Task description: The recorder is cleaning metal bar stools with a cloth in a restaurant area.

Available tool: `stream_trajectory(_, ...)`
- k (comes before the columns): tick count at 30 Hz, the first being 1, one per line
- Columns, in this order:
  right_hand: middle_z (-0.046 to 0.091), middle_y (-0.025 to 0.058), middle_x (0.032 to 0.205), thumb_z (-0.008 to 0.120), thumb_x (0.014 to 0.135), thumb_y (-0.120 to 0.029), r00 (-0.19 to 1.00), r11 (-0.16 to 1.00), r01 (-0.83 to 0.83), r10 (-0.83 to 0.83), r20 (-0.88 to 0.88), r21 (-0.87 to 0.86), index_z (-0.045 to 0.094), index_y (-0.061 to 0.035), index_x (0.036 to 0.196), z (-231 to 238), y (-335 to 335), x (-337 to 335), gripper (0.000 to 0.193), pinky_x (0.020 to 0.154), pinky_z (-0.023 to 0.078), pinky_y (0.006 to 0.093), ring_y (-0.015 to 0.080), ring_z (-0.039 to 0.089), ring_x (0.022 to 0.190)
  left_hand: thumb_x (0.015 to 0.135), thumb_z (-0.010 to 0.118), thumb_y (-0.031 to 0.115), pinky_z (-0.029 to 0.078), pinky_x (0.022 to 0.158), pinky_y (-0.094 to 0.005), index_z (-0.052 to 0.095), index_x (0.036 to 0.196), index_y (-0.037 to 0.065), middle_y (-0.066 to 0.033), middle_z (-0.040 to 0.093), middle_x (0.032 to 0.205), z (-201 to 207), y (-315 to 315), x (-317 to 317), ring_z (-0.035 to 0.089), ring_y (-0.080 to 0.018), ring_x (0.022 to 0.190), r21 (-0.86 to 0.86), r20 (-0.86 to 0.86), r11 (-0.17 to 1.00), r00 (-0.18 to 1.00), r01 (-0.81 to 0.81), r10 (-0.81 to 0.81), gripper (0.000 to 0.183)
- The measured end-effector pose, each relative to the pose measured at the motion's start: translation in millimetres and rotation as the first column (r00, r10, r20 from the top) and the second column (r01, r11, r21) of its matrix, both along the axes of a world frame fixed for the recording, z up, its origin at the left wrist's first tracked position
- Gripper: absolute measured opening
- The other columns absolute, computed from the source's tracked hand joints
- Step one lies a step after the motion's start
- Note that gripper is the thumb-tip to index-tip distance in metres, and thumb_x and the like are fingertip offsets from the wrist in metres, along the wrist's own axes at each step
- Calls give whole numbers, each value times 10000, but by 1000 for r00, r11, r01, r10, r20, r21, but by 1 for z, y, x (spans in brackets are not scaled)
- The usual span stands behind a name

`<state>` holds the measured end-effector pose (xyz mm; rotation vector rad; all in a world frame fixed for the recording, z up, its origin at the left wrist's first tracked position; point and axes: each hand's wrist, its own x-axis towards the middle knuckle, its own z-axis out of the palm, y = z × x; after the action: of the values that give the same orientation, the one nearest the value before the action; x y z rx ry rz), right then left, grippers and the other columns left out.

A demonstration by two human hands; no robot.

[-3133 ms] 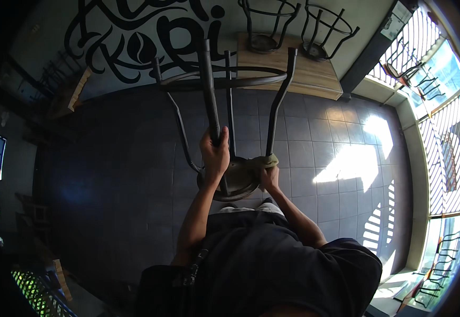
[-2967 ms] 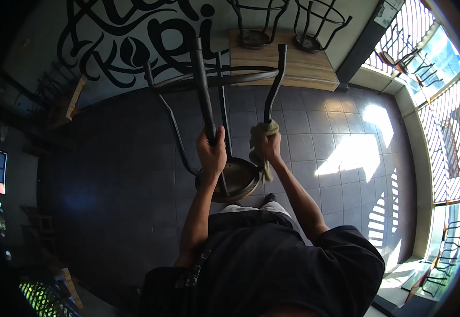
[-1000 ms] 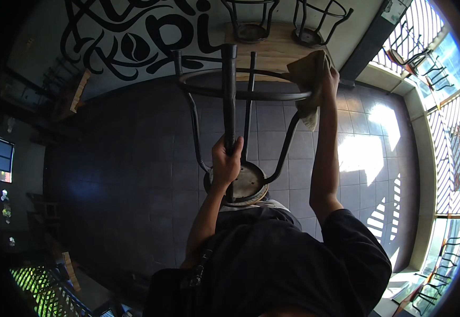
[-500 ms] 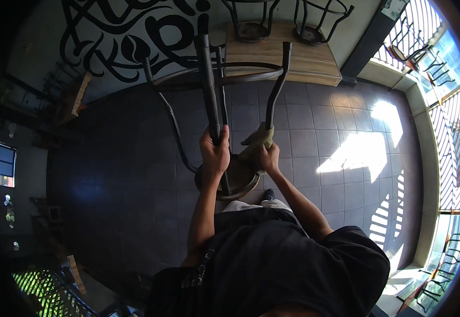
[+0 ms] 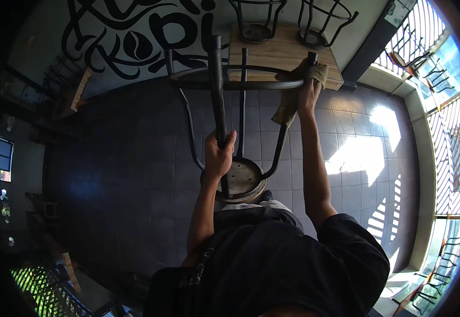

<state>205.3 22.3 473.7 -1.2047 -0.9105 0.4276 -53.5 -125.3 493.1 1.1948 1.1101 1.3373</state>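
Note:
A dark metal stool (image 5: 242,113) is upside down in front of me, its round seat (image 5: 245,177) low by my waist and its legs pointing up and away. My left hand (image 5: 220,153) is wrapped round the nearest leg, partway along it. Out near the tip of the right-hand leg, my right hand (image 5: 309,95) grips an olive-brown cloth (image 5: 288,105) that is folded over the leg and hangs down beside it. The ring brace joining the legs passes just left of the cloth. Some fingers of my right hand are hidden by the cloth.
A wooden table (image 5: 283,58) stands by the far wall with two upturned stools (image 5: 255,33) on it. Dark floor tiles (image 5: 135,174) surround me, with sunlit patches at right. Further upturned stools (image 5: 441,264) show by the windows on the right.
My right hand and the cloth have moved up the right leg, from its middle to near its tip. The stool has turned slightly, and my left hand keeps its hold.

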Motion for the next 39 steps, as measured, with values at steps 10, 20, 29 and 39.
stream_trajectory(10, 573, 111, 844, 431, 984, -280, 979, 994, -29, 49, -196, 105, 537, 36, 1010, 7, -13, 21, 334, 647, 456, 317, 160, 537, 723, 931, 589, 145, 269, 414, -220, 441, 687, 99, 63, 384, 532, -8, 4, 14, 347, -24, 445, 65, -57, 996, 997, 53, -49, 289)
stream_trajectory(20, 641, 65, 942, 537, 876, -121, 915, 887, -370, 399, 56, -276, 620, -29, 1011, -194, -178, -69, 183, 818, 478, 313, 201, 611, 907, 937, 580, 174, 317, 440, -234, 469, 697, 73, 46, 413, 533, 0, 22, 15, 380, -40, 457, 84, -94, 995, 993, -62, 70, 283)
stream_trajectory(29, 610, 131, 1060, 498, 964, -287, 890, 926, -347, 275, -364, -148, 521, 32, 1196, -35, -55, -29, 394, 787, 490, 333, 206, 594, 927, 927, 591, 156, 284, 418, -231, 429, 646, 94, 48, 397, 514, -5, 15, -5, 368, -39, 442, 75, -80, 997, 996, -24, 30, 331)
stream_trajectory(39, 627, 96, 1043, 589, 884, -250, 928, 847, -362, 367, -63, -390, 540, -10, 1208, -165, -184, -41, 407, 837, 478, 335, 192, 594, 987, 931, 587, 144, 282, 416, -220, 465, 687, 80, 53, 396, 525, 11, 9, 18, 366, -27, 449, 87, -11, 992, 996, 91, -91, 281)
